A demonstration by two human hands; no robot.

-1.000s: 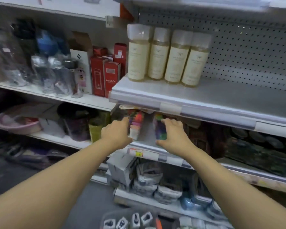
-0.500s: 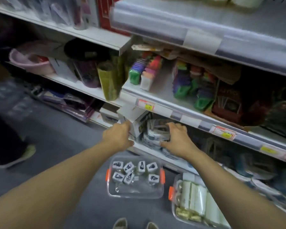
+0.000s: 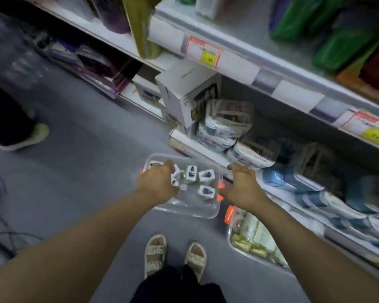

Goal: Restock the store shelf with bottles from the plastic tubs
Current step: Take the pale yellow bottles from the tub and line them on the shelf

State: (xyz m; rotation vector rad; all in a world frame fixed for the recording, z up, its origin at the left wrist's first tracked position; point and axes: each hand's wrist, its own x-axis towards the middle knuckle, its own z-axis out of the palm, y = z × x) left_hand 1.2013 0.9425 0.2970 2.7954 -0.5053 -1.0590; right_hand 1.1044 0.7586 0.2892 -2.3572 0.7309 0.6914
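Both hands reach down over a clear plastic tub with orange latches (image 3: 208,212) on the grey floor.

The tub holds small white-capped bottles with dark labels (image 3: 206,175), standing loosely apart. The left hand (image 3: 160,182) hangs above them, fingers loosely curled, gripping nothing visible; the right hand (image 3: 242,185) hovers by the tub's right rim, fingers relaxed and empty. A second tub of pale bottles (image 3: 253,234) sits just beside, against the shelf base.

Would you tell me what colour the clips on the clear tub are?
Orange, seen in the head view on the tub, at its clips.
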